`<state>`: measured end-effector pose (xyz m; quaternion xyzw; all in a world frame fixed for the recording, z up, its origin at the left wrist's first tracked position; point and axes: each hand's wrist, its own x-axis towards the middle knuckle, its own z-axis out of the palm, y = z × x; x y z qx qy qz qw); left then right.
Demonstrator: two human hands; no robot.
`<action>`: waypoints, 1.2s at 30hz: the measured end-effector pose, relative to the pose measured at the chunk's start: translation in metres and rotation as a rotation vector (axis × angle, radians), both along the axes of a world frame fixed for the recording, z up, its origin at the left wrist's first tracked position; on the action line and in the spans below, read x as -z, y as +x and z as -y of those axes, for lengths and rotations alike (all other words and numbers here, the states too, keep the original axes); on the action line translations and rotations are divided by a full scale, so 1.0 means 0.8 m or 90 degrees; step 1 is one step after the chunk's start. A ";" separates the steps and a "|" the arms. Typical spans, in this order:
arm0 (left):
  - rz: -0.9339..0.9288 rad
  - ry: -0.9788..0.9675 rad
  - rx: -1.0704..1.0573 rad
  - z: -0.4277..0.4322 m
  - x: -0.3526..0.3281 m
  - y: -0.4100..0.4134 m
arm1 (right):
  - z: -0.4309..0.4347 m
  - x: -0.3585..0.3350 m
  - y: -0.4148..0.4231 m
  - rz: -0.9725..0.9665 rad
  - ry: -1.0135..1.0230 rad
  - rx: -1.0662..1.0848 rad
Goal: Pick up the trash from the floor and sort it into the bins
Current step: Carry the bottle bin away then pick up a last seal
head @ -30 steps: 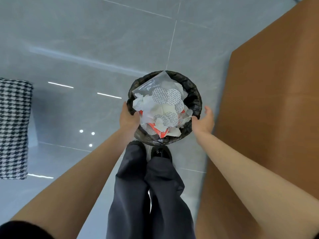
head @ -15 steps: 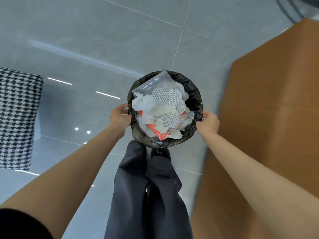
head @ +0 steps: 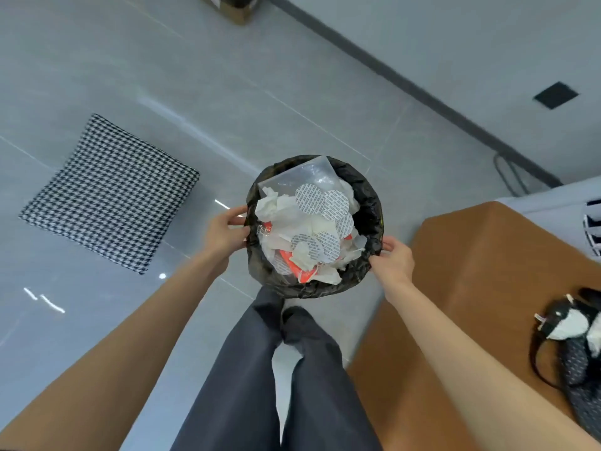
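A round bin lined with a black bag [head: 370, 203] is held in front of me above the grey floor. It is heaped with trash [head: 309, 229]: crumpled white paper, round printed white seals, a clear plastic bag and red scraps. My left hand [head: 224, 232] grips the bin's left rim, fingers curled on the black liner. My right hand [head: 395, 260] grips the right rim, fingertips on the liner's edge.
A black-and-white houndstooth cushion [head: 110, 193] lies on the floor to the left. A brown table [head: 481, 288] stands at the right with a dark bag [head: 575, 346] on it. A dark baseboard [head: 406, 83] runs along the far wall. My legs in dark trousers [head: 276, 385] stand below the bin.
The view has lifted and swung, so the cushion, the wall and the bag on the table have come into sight. Both hands stay on the bin's rim.
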<state>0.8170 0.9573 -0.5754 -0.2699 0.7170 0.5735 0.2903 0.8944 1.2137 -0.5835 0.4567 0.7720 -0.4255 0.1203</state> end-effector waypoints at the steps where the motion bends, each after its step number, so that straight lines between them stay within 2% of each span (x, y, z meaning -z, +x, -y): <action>1: -0.007 0.006 -0.017 0.015 -0.023 0.008 | 0.009 -0.021 -0.003 -0.006 0.000 -0.020; 8: -0.035 0.028 -0.193 0.086 -0.145 0.079 | 0.073 -0.134 -0.034 -0.101 -0.063 -0.178; 11: -0.072 0.026 -0.319 0.122 -0.197 0.135 | 0.120 -0.183 -0.039 -0.131 -0.099 -0.287; 19: -0.135 -0.007 -0.577 0.225 -0.271 0.303 | 0.277 -0.255 -0.026 -0.165 -0.163 -0.590; 26: -0.164 -0.022 -0.793 0.320 -0.300 0.490 | 0.463 -0.276 0.078 -0.167 -0.206 -0.838; 32: -0.168 -0.037 -0.957 0.384 -0.301 0.686 | 0.625 -0.271 0.230 -0.113 -0.283 -1.045; 36: -0.165 -0.049 -1.045 0.415 -0.294 0.794 | 0.714 -0.269 0.330 -0.072 -0.316 -1.119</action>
